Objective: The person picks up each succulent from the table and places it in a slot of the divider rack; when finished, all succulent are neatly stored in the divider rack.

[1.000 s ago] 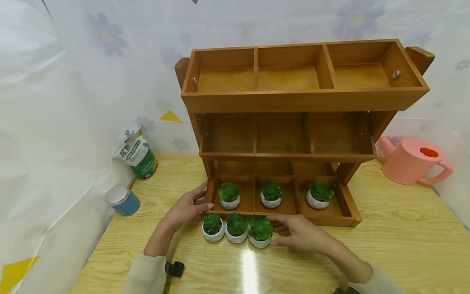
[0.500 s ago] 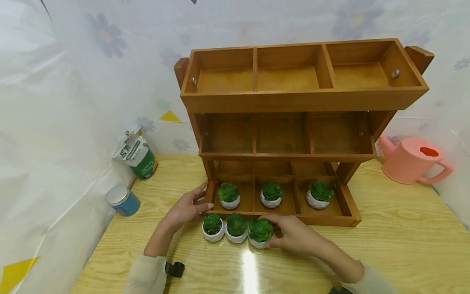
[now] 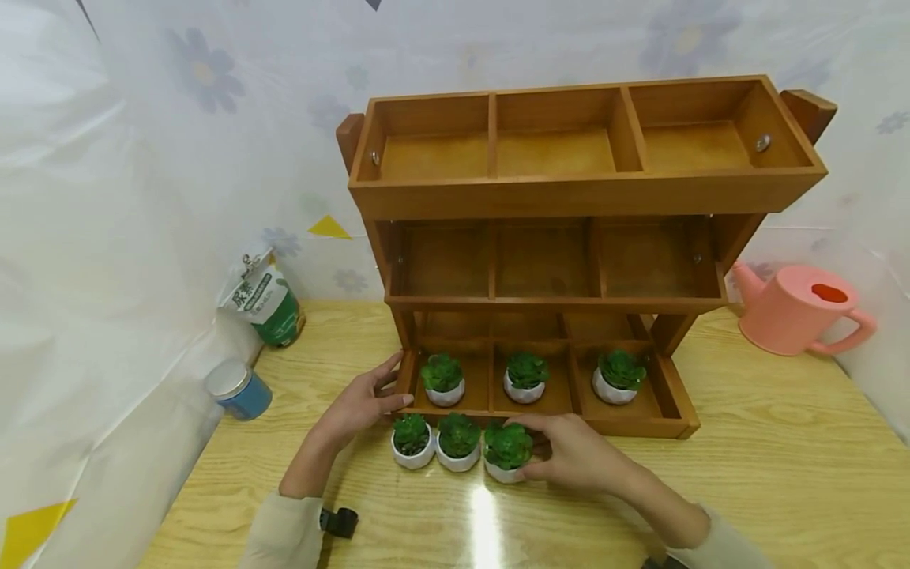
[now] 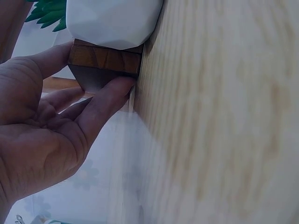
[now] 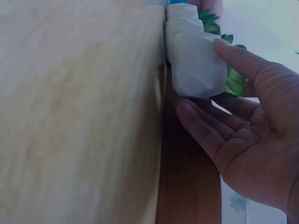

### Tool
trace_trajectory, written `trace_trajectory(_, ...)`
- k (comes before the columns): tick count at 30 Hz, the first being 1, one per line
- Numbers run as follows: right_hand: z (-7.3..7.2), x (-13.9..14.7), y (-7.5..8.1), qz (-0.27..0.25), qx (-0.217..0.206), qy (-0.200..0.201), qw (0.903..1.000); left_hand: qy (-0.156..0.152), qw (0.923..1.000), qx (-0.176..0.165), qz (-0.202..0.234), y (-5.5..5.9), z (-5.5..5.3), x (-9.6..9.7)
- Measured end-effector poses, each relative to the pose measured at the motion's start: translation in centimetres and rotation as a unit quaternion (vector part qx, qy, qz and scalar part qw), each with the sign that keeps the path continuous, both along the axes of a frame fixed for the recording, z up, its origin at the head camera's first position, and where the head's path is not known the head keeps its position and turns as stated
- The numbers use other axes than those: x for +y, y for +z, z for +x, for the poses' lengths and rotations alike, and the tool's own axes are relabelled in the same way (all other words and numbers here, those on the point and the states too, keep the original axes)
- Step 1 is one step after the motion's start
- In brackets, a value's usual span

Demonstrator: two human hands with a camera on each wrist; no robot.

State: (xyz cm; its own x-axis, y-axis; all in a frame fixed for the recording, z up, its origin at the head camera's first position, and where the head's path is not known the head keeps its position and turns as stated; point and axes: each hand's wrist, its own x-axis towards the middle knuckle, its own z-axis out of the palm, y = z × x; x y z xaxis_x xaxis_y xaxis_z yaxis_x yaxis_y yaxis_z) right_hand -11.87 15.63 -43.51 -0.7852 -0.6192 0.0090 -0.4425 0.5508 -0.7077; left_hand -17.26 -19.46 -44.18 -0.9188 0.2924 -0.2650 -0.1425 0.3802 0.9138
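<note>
My right hand (image 3: 579, 453) holds the rightmost of three potted succulents in front of the shelf. Its white faceted pot (image 5: 198, 65) sits between thumb and fingers, with green leaves (image 3: 509, 446) above. Left of it stand a second succulent (image 3: 458, 436) and a third (image 3: 411, 434) on the table. My left hand (image 3: 360, 403) grips the lower left end of the wooden shelf (image 3: 590, 197); its thumb and fingers span the tray's corner (image 4: 105, 58). Inside the bottom tray are more potted succulents, one per compartment: left (image 3: 442, 377), middle (image 3: 526, 375) and right (image 3: 618, 375).
A pink watering can (image 3: 796, 308) stands right of the shelf. On the left are a blue jar with a silver lid (image 3: 245, 395) and a clipped green-and-white pouch (image 3: 270, 308). The shelf's upper tiers overhang the bottom tray. Flower-patterned sheeting (image 3: 206, 197) hangs behind.
My right hand has closed in leftward on the rightmost succulent and grips its pot. That pot has shifted slightly right, leaving a small gap beside the middle one. My left hand has stayed put.
</note>
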Motion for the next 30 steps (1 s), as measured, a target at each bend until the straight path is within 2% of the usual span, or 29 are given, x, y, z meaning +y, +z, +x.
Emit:
trace_trajectory(5, 0.1, 1.1, 1.1, -0.010, -0.015, -0.019, 0.9997, -0.002, 1.0000, -0.003, 0.002, 0.0, 0.1, 0.0)
trace_trajectory(11, 0.0, 2.7, 3.4, -0.018, 0.000, -0.056, 0.9983, -0.003, 1.0000, -0.004, 0.002, 0.0, 0.0, -0.1)
trace_trajectory(18, -0.2, 4.8, 7.3, -0.026, 0.047, -0.117, 0.9917, -0.002, 1.0000, -0.006, 0.001, 0.2, 0.0, -0.1)
trace_trajectory(23, -0.4, 6.2, 10.3, -0.024, 0.101, -0.155, 0.9824, 0.001, 1.0000, -0.006, -0.002, 0.3, -0.1, 0.0)
trace_trajectory(27, -0.6, 7.6, 12.6, -0.029, 0.121, -0.167, 0.9781, 0.001, 1.0000, -0.005, -0.005, 0.3, 0.1, 0.0)
trace_trajectory(30, -1.0, 8.7, 14.0, -0.037, 0.147, -0.183, 0.9714, 0.004, 0.9999, -0.005, -0.009, 0.3, 0.2, 0.0)
